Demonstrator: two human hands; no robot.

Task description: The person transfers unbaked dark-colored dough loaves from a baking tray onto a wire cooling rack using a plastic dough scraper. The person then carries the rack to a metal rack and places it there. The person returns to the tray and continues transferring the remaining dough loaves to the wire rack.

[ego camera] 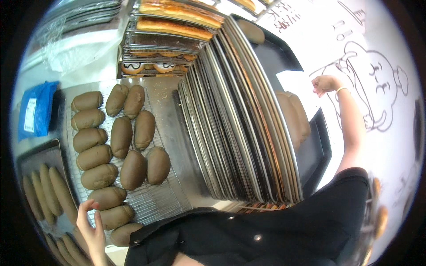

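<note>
My left hand is at the lower left, thumb and forefinger apart, holding nothing that I can see. It is beside the lower end of a column of brown rolls on a wire cooling rack. On the right, my right hand has its fingers bent at the edge of a white sheet; whether it grips the sheet is unclear. That sheet crosses a dark baking tray on top of a tall stack of trays. Brown loaves lie in the dark tray, partly hidden.
A blue packet lies at the far left. Below it, a tray bears long brown dough pieces. Shelves of baked goods stand behind the metal table. A white wall with drawings rises at right.
</note>
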